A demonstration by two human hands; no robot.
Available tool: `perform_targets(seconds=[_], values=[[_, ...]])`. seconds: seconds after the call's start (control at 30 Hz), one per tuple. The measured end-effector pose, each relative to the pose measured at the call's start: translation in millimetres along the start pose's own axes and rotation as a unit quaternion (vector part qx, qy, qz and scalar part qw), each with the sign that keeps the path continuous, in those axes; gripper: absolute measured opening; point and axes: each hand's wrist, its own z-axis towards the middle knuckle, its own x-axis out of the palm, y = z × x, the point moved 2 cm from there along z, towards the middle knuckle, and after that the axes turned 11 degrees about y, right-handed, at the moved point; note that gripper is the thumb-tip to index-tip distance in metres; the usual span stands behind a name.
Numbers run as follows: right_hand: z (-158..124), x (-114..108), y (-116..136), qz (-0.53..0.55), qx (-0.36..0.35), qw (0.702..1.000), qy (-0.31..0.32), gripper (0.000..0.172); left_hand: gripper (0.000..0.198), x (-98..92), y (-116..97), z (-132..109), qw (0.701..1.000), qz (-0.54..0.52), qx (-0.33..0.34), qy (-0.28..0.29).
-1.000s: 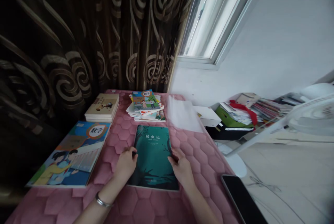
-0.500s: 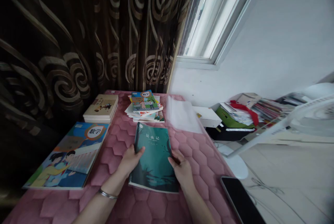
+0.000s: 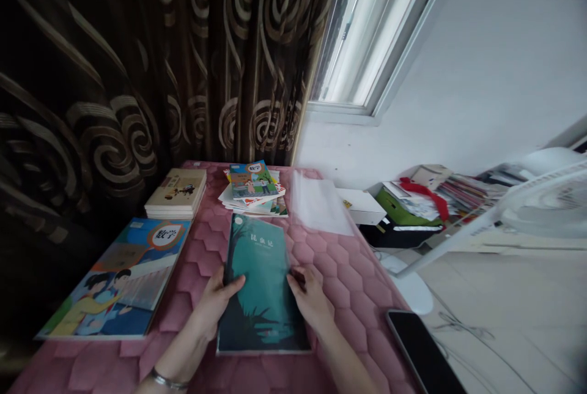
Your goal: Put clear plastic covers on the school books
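A dark green book (image 3: 261, 296) with white characters on its cover is held over the pink quilted surface (image 3: 247, 375). My left hand (image 3: 213, 299) grips its left edge, thumb on the cover and the other fingers behind it. On the right edge, my right hand (image 3: 309, 299) is closed round the book in the same way. A blue mathematics book (image 3: 123, 278) lies to the left. Behind the green book is a small pile of books topped by another blue one (image 3: 252, 180). A stack of beige books (image 3: 177, 192) sits at the back left.
Clear plastic sheets (image 3: 321, 201) lie at the back right, and a black phone (image 3: 424, 351) rests at the right edge. Beyond are a white box (image 3: 362, 205), a white fan (image 3: 495, 216) and a patterned curtain (image 3: 183, 63).
The green book and both my hands have shifted slightly left and toward me. More of the tree drawing at the cover's left side shows now.
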Motion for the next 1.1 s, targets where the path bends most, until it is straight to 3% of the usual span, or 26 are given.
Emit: perform_targets(seconds=[0.13, 0.3, 0.4, 0.6, 0.8, 0.9, 1.0, 1.07, 1.1], values=[[-8, 1, 21, 0.089, 0.044, 0.994, 0.044, 0.047, 0.061, 2.2, -15, -15, 0.999, 0.019, 0.029, 0.016], [-10, 2, 48, 0.226, 0.097, 0.96, 0.131, 0.058, 0.057, -4.0, -29, -18, 0.998, 0.025, 0.04, 0.038], [-1, -3, 56, 0.245, 0.075, 0.962, 0.098, 0.054, 0.055, -16.7, -28, -6, 0.999, -0.007, 0.01, 0.032], [20, -3, 59, 0.244, 0.039, 0.965, 0.09, 0.053, 0.037, -42.7, -12, 29, 0.98, -0.087, -0.174, 0.044], [27, -8, 66, 0.316, 0.043, 0.942, 0.104, 0.054, 0.038, -44.8, -9, 44, 0.985, -0.065, -0.131, 0.089], [32, -33, 97, 0.232, -0.046, 0.966, 0.108, 0.053, 0.034, -36.9, -10, 54, 0.987, -0.048, -0.091, 0.121], [29, -63, 141, 0.058, -0.151, 0.982, 0.101, 0.036, 0.031, -30.1, -23, 68, 0.986, -0.045, -0.068, 0.148], [19, -76, 163, -0.136, -0.183, 0.97, 0.084, 0.027, 0.036, -31.0, -39, 75, 0.978, -0.068, -0.075, 0.184], [12, -78, 170, -0.23, -0.21, 0.947, 0.076, 0.023, 0.041, -33.8, -49, 77, 0.97, -0.09, -0.084, 0.21]])
